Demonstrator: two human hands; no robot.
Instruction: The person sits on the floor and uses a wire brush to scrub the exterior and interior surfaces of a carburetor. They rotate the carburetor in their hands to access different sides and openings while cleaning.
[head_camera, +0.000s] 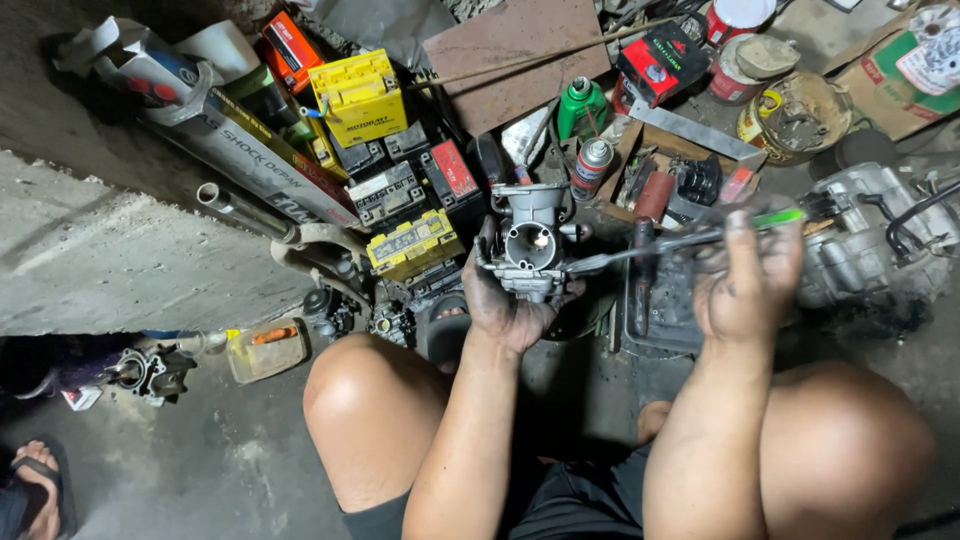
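My left hand, black with grease, holds a grey metal carburetor up from below, its round bore facing me. My right hand grips a screwdriver with a green handle; its metal shaft runs left and its tip meets the right side of the carburetor. Both hands are above my bare knees, over a dirty concrete floor.
Yellow and black batteries lie to the left by a chrome pipe and a long printed box. A spray can, a green bottle, paint tins and an engine lie beyond. Another person's sandalled foot shows bottom left.
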